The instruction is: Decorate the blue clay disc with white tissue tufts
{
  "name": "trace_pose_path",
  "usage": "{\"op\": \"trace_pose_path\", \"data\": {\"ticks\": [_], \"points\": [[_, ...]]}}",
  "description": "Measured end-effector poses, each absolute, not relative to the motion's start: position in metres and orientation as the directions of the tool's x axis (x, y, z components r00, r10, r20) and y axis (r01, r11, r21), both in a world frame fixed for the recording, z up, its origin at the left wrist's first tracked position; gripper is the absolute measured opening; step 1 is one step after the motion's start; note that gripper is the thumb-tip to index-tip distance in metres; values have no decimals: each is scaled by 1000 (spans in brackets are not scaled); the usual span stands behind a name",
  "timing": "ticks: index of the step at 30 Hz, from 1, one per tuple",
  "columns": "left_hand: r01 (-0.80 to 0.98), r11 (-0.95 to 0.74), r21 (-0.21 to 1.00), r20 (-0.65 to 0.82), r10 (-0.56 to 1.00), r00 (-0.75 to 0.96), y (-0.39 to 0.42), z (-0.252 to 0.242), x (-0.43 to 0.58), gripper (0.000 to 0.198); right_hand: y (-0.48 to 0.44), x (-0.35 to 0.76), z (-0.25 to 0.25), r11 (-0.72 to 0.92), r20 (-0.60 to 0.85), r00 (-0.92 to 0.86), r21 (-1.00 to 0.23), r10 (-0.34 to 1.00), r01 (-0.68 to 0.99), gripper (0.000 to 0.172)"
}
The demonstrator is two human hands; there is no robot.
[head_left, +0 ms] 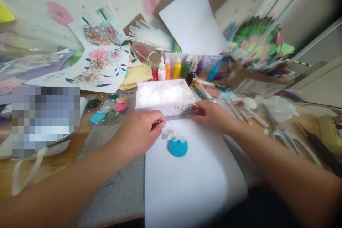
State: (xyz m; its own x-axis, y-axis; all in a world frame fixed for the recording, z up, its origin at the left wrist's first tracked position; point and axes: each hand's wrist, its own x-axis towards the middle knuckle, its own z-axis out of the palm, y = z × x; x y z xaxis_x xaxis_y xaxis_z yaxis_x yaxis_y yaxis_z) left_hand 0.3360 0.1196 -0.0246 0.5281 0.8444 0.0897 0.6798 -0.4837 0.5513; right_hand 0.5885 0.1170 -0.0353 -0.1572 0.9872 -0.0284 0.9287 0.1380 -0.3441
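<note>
Head view: both our hands by the white box (171, 108), a blue disc (178, 148) just below them.
The disc lies flat on the white paper (192, 188) in front of us, with a whitish, translucent scrap (175, 135) at its far edge. Our left hand (144, 128) is curled above the paper's far left part, thumb and forefinger brought together — we cannot tell whether anything is pinched between them. Our right hand (213, 114) is loosely bent, thumb and forefinger apart at the box's near right corner; we see nothing clearly in its grasp, and cannot tell if it touches the box. White material (165, 94) fills the box. Behind it we have coloured bottles (176, 69); well off to the right — scissors (288, 137).
</note>
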Motion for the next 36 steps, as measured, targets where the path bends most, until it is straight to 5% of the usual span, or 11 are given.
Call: {"op": "trace_pose_path", "data": {"ticks": [5, 11, 15, 24, 28, 36], "points": [[660, -497, 564, 117, 839, 532, 119, -24, 336, 19, 121, 586, -38, 148, -49, -173, -326, 984, 934, 2], [643, -504, 576, 138, 836, 532, 119, -23, 335, 18, 118, 589, -26, 262, -62, -301, -347, 951, 900, 6], [638, -512, 575, 150, 833, 533, 119, -24, 336, 18, 111, 596, -21, 369, -56, -408, -327, 911, 870, 23], [541, -562, 625, 219, 792, 570, 113, -27, 336, 10, 98, 592, -35, 394, 76, -387, -207, 919, 896, 16], [411, -747, 522, 337, 623, 705, 104, -34, 345, 13, 88, 587, -33, 365, 127, -342, -278, 931, 889, 16], [456, -817, 354, 280, 558, 782, 106, -39, 364, 9, 74, 577, -31, 329, 149, -294, -400, 944, 855, 12]]}}
